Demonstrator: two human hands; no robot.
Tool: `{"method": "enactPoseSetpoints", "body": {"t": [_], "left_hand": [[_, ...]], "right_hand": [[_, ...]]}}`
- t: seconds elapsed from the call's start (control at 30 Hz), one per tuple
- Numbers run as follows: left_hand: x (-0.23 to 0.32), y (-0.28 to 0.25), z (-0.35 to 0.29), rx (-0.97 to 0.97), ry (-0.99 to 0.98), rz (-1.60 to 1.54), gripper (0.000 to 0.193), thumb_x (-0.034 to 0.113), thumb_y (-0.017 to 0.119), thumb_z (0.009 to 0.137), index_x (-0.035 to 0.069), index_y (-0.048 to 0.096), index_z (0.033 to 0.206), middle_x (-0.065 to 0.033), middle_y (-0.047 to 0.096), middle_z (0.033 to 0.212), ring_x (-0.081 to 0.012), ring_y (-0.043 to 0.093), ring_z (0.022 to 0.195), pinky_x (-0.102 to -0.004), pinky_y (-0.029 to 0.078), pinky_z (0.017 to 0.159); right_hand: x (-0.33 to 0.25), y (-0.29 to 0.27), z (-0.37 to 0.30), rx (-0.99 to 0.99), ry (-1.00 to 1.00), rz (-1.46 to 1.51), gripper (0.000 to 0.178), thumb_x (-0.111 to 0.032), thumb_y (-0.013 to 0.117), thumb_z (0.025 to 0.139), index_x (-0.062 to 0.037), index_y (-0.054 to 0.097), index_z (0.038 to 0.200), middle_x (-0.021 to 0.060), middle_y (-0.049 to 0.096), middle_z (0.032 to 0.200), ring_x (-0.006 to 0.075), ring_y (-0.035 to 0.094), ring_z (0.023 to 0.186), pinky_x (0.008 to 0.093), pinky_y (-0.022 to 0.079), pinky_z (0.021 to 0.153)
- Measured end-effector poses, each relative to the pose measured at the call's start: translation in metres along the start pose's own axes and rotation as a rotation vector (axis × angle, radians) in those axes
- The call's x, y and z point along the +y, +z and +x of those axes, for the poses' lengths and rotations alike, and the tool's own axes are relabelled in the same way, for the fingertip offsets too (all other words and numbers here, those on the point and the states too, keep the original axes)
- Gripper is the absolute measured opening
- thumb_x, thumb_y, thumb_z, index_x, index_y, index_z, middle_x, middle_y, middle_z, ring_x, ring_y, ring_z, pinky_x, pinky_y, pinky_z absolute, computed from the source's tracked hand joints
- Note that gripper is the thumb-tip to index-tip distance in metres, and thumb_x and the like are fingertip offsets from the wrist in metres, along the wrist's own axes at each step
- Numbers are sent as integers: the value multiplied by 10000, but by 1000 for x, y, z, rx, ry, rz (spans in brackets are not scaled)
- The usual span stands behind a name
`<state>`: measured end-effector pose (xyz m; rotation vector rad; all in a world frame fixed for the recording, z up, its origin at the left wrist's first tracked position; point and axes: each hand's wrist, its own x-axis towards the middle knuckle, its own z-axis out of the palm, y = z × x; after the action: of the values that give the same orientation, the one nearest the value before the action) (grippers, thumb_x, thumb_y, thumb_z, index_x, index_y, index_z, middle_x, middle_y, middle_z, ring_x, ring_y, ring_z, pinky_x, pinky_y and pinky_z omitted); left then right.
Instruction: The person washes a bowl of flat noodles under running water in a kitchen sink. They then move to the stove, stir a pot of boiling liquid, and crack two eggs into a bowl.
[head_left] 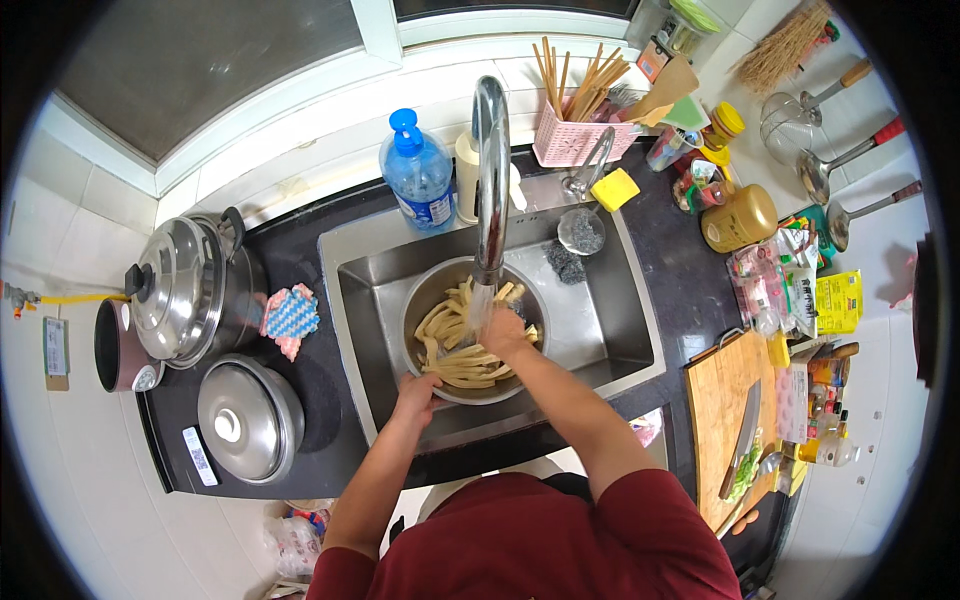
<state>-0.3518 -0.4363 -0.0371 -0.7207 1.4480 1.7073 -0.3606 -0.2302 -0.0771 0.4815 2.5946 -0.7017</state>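
A round metal basin (545,318) stands in the steel sink (600,330), filled with pale yellow, thick strips (468,372) that look like soaked tofu skin sticks. My left hand (417,396) grips the basin's near left rim, thumb and fingers closed on it. Inside the basin, my right hand (506,335) reaches among the strips, right under the curved chrome tap (491,180). Water runs from the spout. The tap and the water hide most of the right fingers, so their grip does not show.
Steel wool (566,262) and a small strainer (581,232) lie at the sink's far right corner, near a yellow sponge (615,189). A blue soap bottle (417,175) stands behind. Lidded pots (250,418) fill the left counter; a cutting board (715,400) with a knife (742,435) lies right.
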Motion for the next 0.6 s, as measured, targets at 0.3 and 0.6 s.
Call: {"method": "enactPoseSetpoints", "body": {"t": [0.3,0.6], "left_hand": [[-3,5,12,-70,47,61,380,-35,514,744,-26,544,1123,-139,621,1010,-295,647,834,-421,579,655],[10,16,1,-19,22,166,385,-36,556,735,-30,482,1112,-152,577,1034,-311,615,900,-471,545,718]], "right_hand": [[-40,-38,-51,32,-214,-500,971,-488,761,650,-84,359,1436,197,324,1472,389,279,1371,552,286,1063],[-17,-1,17,288,-126,-243,583,-305,668,735,-94,513,1256,164,551,1249,351,519,1164,537,371,958]]}}
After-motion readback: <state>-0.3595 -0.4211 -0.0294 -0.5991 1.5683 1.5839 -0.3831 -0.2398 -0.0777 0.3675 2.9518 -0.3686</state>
